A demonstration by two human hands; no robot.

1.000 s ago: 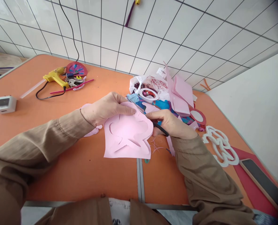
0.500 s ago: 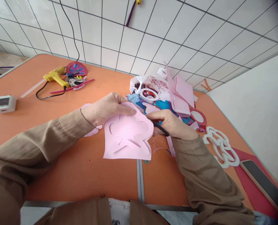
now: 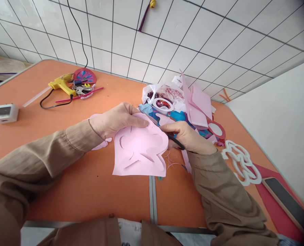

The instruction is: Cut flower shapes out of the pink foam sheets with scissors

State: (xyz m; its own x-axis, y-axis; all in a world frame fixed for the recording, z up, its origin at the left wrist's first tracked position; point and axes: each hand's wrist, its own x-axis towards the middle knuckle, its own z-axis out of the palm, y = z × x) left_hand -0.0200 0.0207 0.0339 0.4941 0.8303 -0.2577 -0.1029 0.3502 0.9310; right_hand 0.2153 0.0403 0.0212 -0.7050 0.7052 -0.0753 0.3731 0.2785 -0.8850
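My left hand pinches the upper edge of a pink paper sheet, thumb on top. Curved slits run through the sheet, and its upper right side has a rounded cut outline. In my right hand is a pair of scissors with a black handle; the blades lie along the sheet's upper right edge, partly hidden by the paper. Thin pink paper trimmings lie on the table beneath my right hand. Cut pink pieces lie under my left wrist.
Behind my hands is a heap of plastic bags, blue cloth and folded pink paper. To the left lie a yellow glue gun, keys and a white adapter. White cut-out shapes and a phone are on the right.
Almost nothing differs. The view has shifted very slightly, and both hands keep their hold on the paper and the scissors.
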